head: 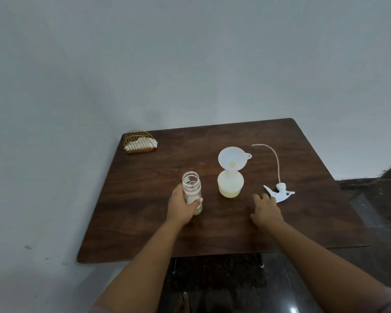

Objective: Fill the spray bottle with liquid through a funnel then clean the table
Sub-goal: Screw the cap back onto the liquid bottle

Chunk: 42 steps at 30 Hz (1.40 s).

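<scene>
A translucent spray bottle [230, 185] holding pale yellow liquid stands mid-table with a white funnel [233, 158] seated in its neck. Left of it, my left hand [182, 207] grips a clear, open glass jar [192, 187] that stands upright on the table and looks nearly empty. The white spray head [280, 192] with its long dip tube lies on the table to the right. My right hand [265, 210] rests on the wood with loose fingers, just left of the spray head and holding nothing.
The brown wooden table [145, 222] stands against a pale wall. A gold wire napkin holder [139, 142] with white napkins sits at the far left corner. Dark floor lies to the right and below the near edge.
</scene>
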Motion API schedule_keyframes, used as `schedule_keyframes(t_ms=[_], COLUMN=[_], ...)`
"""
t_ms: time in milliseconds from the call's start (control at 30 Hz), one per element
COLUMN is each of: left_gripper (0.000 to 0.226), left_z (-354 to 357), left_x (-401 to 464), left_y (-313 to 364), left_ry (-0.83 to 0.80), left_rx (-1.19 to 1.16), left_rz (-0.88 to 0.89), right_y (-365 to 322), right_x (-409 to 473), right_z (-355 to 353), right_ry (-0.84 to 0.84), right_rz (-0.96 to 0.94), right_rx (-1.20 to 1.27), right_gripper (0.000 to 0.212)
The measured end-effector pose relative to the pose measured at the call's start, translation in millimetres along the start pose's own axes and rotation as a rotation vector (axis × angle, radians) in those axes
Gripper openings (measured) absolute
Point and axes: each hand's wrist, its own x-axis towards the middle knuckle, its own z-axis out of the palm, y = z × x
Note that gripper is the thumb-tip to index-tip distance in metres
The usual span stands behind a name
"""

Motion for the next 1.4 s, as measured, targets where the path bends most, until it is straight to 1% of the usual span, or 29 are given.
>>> schedule_keyframes(t_ms=[67,133,200,333,400,467,500,567,633,700,767,833,900,1000,1067,1100,1167,1233,1300,1367,1400], left_gripper=[0.048,0.05,0.051,0.055,0.058,0.066,0.071,0.075,0.072,0.074,0.083,0.09,0.091,0.092,0.083,0.073,0.052,0.041,0.037,0.036,0.038], left_z=[0.5,1.0,0.2,-3.7,-8.2,-12.7,-14.4,-18.3,-22.3,-25.4,-28.4,-31.0,-33.6,-34.7,-34.2,-34.6,-36.8,-38.8,-40.8,-38.9,-37.2], left_x=[3.9,7.2,9.5,12.2,11.4,11.7,12.2,12.0,10.8,9.0,7.9,9.3,9.9,10.9,12.4,13.6,15.3,16.8,16.5,14.8,12.9], left_y=[-3.2,-6.8,-8.2,-8.2,-5.4,-1.8,-0.4,3.0,6.8,10.8,15.8,20.8,26.4,33.2,35.4,37.1,43.2,48.2,50.9,46.5,42.5], left_ry=[-0.02,-0.032,-0.046,-0.093,-0.127,-0.14,-0.138,-0.123,-0.104,-0.078,-0.054,-0.069,-0.093,-0.086,-0.072,-0.073,-0.097,-0.154,-0.205,-0.228,-0.229], left_rx=[-0.001,0.003,0.011,0.031,0.027,0.032,0.032,0.019,-0.008,-0.033,-0.038,-0.026,-0.03,-0.081,-0.076,-0.055,-0.007,0.008,-0.004,-0.037,-0.038], left_rz=[0.008,0.011,0.01,-0.006,-0.026,-0.014,0.001,0.042,0.081,0.121,0.143,0.152,0.159,0.133,0.12,0.125,0.137,0.132,0.058,0.007,0.0], right_y=[-3.4,-4.8,-3.8,-1.1,-5.6,-17.9,-26.8,-47.8,-72.7,-95.8,-114.3,-127.3,-135.1,-143.6,-150.5,-154.0,-158.6,-159.8,-160.7,-163.4,-165.1], right_x=[-0.6,-2.2,-2.9,-6.4,-8.8,-11.4,-13.2,-16.4,-21.1,-25.1,-27.1,-28.2,-29.5,-32.4,-33.1,-32.4,-28.8,-22.4,-19.9,-21.5,-22.0], right_z=[2.7,5.8,7.3,6.2,5.7,1.7,-2.5,-10.4,-20.4,-31.4,-47.3,-65.3,-80.6,-89.6,-88.4,-86.9,-83.6,-78.6,-72.6,-69.4,-68.3], right_ry=[-0.025,-0.012,0.006,-0.011,-0.036,-0.084,-0.125,-0.215,-0.271,-0.228,-0.156,-0.082,-0.014,0.086,0.162,0.206,0.301,0.354,0.286,0.181,0.158], right_rz=[0.044,0.075,0.096,0.121,0.144,0.186,0.208,0.215,0.194,0.13,0.025,-0.05,-0.094,-0.19,-0.286,-0.346,-0.509,-0.676,-0.758,-0.743,-0.736], right_rx=[0.01,0.006,-0.004,0.02,0.028,0.106,0.2,0.538,0.971,1.294,1.473,1.532,1.472,1.327,1.257,1.202,0.96,0.619,0.393,0.311,0.268], right_gripper=[0.047,0.041,0.037,0.026,0.03,0.039,0.045,0.052,0.045,0.033,0.029,0.027,0.028,0.031,0.031,0.032,0.039,0.04,0.034,0.032,0.032])
